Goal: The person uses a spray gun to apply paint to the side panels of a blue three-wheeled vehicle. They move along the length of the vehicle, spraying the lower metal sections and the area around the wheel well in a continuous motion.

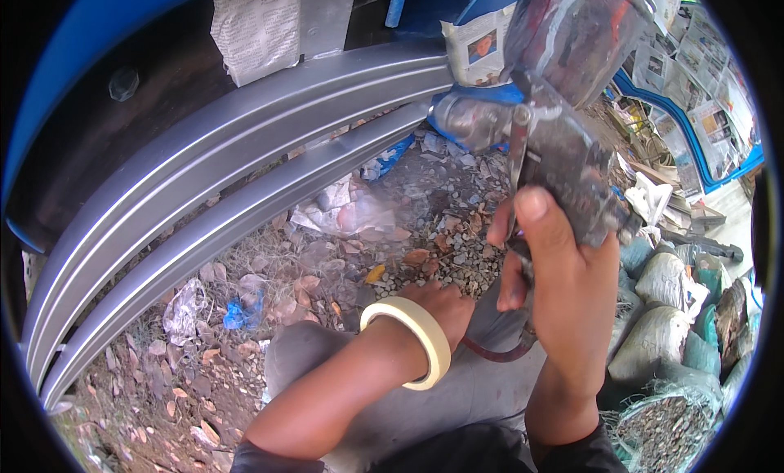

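Observation:
In my right hand point(563, 269) is a paint-stained spray gun point(563, 159), its fingers around the handle and trigger. A smeared cup point(576, 36) sits on top of the gun, and its nozzle end points left at a silver-grey curved bumper point(245, 134). From below the handle a dark red hose point(498, 355) curves to my left hand point(437, 310), whose fingers are curled, apparently around it; the fingertips are hidden. A roll of cream masking tape point(416, 338) circles my left wrist like a bracelet.
Newspaper masking point(257, 32) covers parts of the blue vehicle body above the bumper. Another blue-edged panel point(694, 134) with newspaper stands at the right. Filled sacks point(653, 342) lie beside my right arm. Dry leaves, gravel and plastic scraps point(343, 208) litter the ground.

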### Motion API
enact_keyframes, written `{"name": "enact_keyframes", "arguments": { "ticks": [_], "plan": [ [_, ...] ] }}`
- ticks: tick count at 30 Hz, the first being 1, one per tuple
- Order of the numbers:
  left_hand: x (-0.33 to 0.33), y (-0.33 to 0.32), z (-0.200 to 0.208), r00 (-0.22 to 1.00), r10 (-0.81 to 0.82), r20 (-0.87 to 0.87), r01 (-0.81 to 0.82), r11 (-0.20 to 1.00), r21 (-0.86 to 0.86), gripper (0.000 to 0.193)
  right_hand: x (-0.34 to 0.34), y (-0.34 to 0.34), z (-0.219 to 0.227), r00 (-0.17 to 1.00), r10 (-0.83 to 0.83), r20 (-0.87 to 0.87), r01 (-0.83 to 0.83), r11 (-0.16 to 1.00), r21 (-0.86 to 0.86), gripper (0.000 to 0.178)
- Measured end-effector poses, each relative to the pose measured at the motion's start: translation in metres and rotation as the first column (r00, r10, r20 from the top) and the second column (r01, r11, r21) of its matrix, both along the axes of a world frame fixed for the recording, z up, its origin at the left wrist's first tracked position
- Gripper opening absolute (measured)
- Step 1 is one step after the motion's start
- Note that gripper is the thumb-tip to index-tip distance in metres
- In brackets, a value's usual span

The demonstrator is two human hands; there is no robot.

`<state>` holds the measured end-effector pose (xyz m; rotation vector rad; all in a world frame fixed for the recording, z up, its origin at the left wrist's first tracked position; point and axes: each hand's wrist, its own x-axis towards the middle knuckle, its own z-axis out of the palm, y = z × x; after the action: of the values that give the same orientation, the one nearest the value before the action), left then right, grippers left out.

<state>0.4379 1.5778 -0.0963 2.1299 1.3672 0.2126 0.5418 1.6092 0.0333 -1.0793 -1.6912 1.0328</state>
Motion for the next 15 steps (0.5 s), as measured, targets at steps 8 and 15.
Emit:
{"name": "enact_keyframes", "arguments": {
  "ticks": [8, 15],
  "plan": [
    [-0.002, -0.021, 0.003, 0.997, 0.04, 0.064, -0.04, 0.999, 0.013, 0.02, 0.015, -0.003, -0.035, 0.969, 0.227, -0.096, -0.233, 0.97, -0.066, 0.045],
    [0.01, -0.015, 0.012, 0.999, -0.053, 0.008, 0.052, 0.993, 0.103, 0.02, 0.036, 0.039, -0.045, 0.99, -0.129, -0.06, 0.127, 0.992, -0.024, 0.039]
  ]
}}
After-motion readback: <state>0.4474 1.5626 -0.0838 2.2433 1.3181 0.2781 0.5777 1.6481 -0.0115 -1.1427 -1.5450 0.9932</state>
